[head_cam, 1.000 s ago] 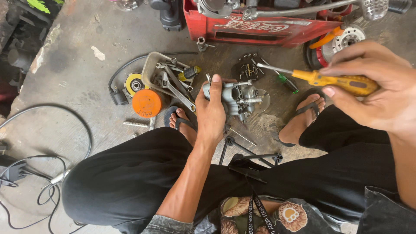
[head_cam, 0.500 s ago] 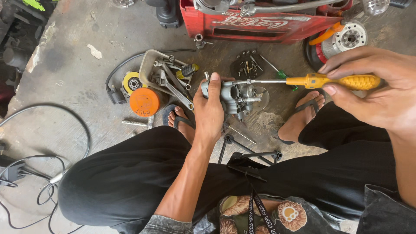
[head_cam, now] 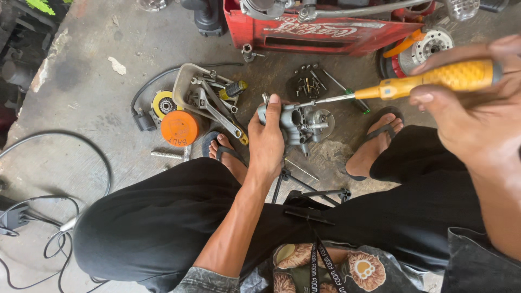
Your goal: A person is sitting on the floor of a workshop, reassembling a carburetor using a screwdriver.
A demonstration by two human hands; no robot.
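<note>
My left hand (head_cam: 266, 142) grips a grey metal carburetor (head_cam: 299, 123), held above the concrete floor between my two sandalled feet. My right hand (head_cam: 477, 116) holds a screwdriver (head_cam: 434, 80) with a yellow-orange handle. Its thin shaft reaches left and its tip touches the top of the carburetor. I am squatting, my knees in black trousers below the hands.
A metal tray (head_cam: 187, 87) with wrenches and tools lies to the left, beside an orange round lid (head_cam: 179, 128). A pile of small screws and bits (head_cam: 307, 84) sits behind the carburetor. A red crate (head_cam: 325, 32) stands at the back. Cables (head_cam: 54, 228) trail at lower left.
My right hand has lowered the screwdriver and swung its tip left onto the carburetor. The left hand has kept its hold on the carburetor.
</note>
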